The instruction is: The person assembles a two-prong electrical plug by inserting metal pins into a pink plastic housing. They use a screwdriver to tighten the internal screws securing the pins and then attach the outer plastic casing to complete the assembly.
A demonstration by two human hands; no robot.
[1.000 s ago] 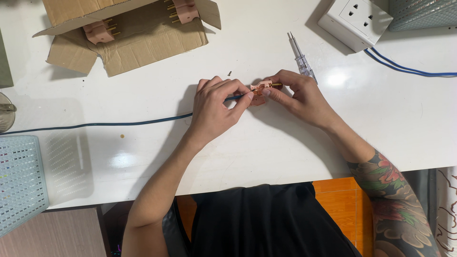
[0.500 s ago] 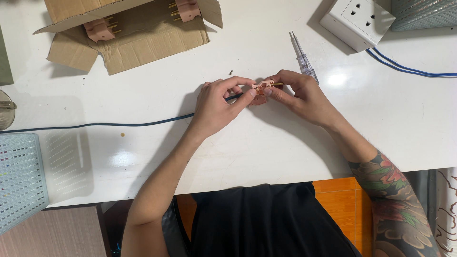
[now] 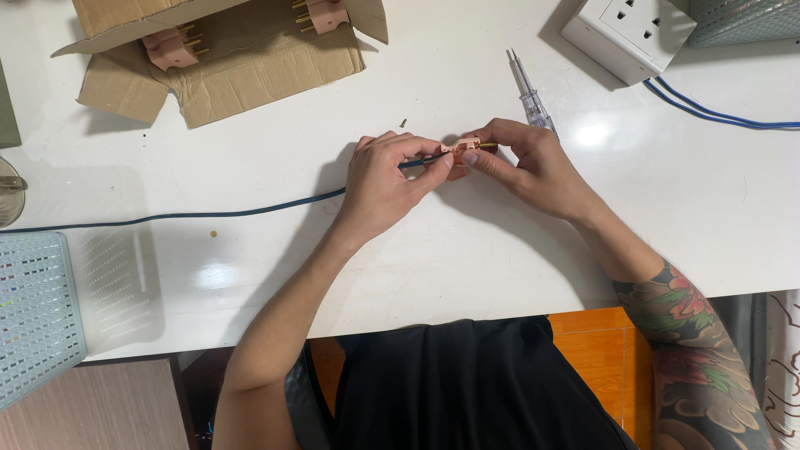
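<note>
Both hands meet at the centre of the frame, just above the middle of the white table (image 3: 467, 250). The left hand (image 3: 387, 179) comes in from the lower left, fingers curled, thumb and forefinger pinched on the dark cable (image 3: 250, 211) right where it enters the plug. The right hand (image 3: 529, 167) comes in from the lower right, tattooed forearm trailing down to the frame's bottom right corner, and its fingertips are closed on the small pink plug (image 3: 461, 150). A brass pin pokes out of the plug toward the right, just under the right forefinger. So the plug sits between the two hands, gripped from both sides, slightly above the tabletop or on it; which one I cannot tell.

The cable runs off left from the left hand, a long shallow curve all the way to the left edge. Just beyond the right hand's knuckles lies a clear-handled screwdriver (image 3: 527, 92), tip pointing to the top of the frame. A tiny screw (image 3: 403, 122) lies on the table above the left hand. Upper left, an open cardboard box (image 3: 250, 58) holds more pink plugs (image 3: 171, 47). Upper right, a white socket block (image 3: 629, 33) with blue wires (image 3: 725, 112) running to the right edge. A pale perforated basket (image 3: 33, 308) sits at the left edge.
</note>
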